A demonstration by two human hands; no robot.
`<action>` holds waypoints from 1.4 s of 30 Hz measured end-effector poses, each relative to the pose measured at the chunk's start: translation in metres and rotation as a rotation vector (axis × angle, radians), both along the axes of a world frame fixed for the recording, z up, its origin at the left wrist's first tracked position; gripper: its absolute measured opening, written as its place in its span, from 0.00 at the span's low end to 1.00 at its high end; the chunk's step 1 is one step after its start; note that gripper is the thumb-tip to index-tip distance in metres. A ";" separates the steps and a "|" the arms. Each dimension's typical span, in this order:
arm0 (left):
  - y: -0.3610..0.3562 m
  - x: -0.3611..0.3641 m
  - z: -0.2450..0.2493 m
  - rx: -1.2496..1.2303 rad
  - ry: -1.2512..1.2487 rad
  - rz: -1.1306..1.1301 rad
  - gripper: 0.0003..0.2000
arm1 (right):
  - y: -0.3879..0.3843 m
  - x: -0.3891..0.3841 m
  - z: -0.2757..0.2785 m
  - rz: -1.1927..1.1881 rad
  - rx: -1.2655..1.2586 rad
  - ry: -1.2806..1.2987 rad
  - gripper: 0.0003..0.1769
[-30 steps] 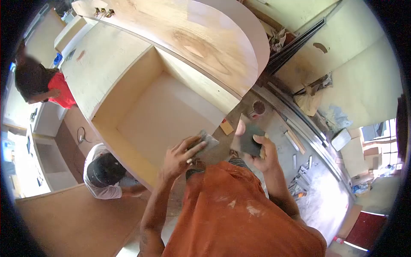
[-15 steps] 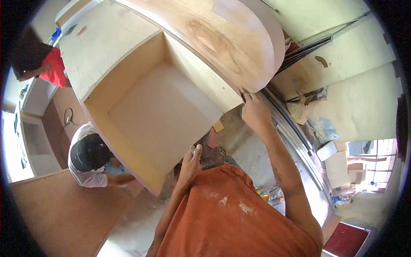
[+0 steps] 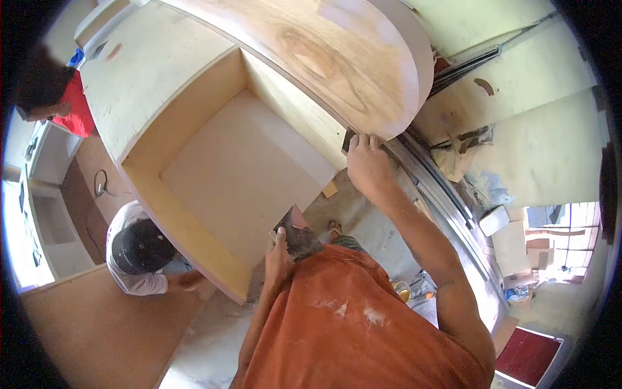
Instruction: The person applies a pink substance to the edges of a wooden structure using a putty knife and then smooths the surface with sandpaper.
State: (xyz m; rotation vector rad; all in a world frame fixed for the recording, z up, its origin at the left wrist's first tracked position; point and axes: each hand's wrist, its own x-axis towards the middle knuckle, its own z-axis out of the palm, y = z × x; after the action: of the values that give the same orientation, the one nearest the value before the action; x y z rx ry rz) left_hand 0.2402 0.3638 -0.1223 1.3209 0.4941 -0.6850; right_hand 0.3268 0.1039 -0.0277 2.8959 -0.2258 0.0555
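Observation:
My right hand (image 3: 368, 162) has its fingers closed on a small dark flat tool (image 3: 350, 139), which touches the edge of the wooden cabinet (image 3: 295, 100) beside the rounded wood top (image 3: 363, 71). Low in front of my orange shirt, my left hand (image 3: 278, 253) grips a dark plate (image 3: 301, 241) with a patch of pinkish material (image 3: 297, 219) on it. The cabinet's open compartment (image 3: 246, 175) lies between both hands and the co-workers.
A co-worker in a black cap (image 3: 139, 246) bends by the cabinet's lower left edge. Another person in red (image 3: 76, 107) is at the upper left. Long metal strips (image 3: 440, 185) and large boards (image 3: 531, 149) lie at the right.
My right hand has moved left along the cabinet edge, and the dark tool shows more. My left hand has shifted slightly down and left, and the plate is now more visible.

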 end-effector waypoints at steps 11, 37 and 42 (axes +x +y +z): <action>0.009 0.004 0.005 -0.071 0.028 0.074 0.22 | 0.023 0.015 -0.002 0.014 -0.070 -0.041 0.18; 0.031 0.006 0.017 -0.167 0.148 0.221 0.30 | 0.071 0.120 -0.038 -0.099 -0.053 -0.012 0.22; 0.053 0.002 -0.023 0.186 -0.045 -0.027 0.31 | 0.072 0.145 -0.039 -0.189 0.007 -0.097 0.22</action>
State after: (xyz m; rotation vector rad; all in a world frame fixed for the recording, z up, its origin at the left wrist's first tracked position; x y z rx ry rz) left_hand 0.2425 0.4172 -0.1451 1.5169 0.5138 -0.6413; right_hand 0.4721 0.1759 -0.0665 2.8669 -0.5162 0.1627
